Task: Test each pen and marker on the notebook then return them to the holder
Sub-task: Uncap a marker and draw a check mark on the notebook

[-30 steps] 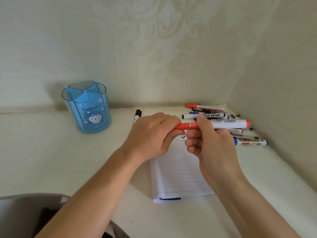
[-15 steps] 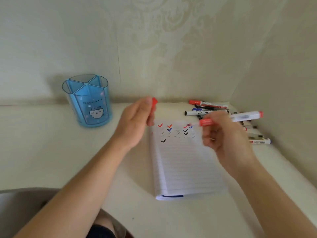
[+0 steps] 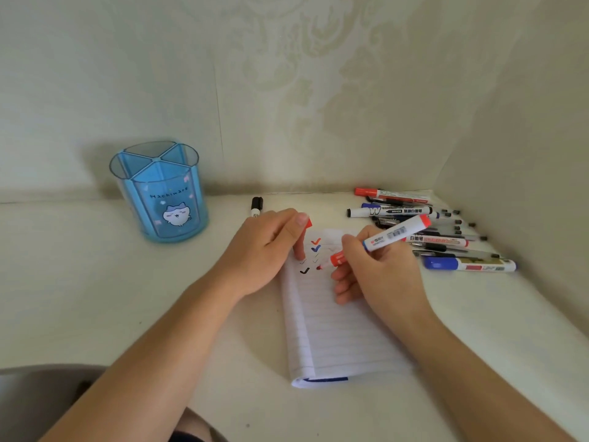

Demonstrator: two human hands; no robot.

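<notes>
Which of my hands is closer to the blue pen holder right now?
Left. The left hand holds the red cap right of the pen holder, apart from it; the right hand writes on the notebook with the red marker, farther right.

Pen pile (image 3: 395,211) just right of notebook (image 3: 334,339)

On my feed I see 2 bare forearms ending in a bare left hand (image 3: 264,250) and a bare right hand (image 3: 379,272); nails short and trimmed; dark cloth (image 3: 186,437) shows at the bottom edge, too little to identify.
</notes>
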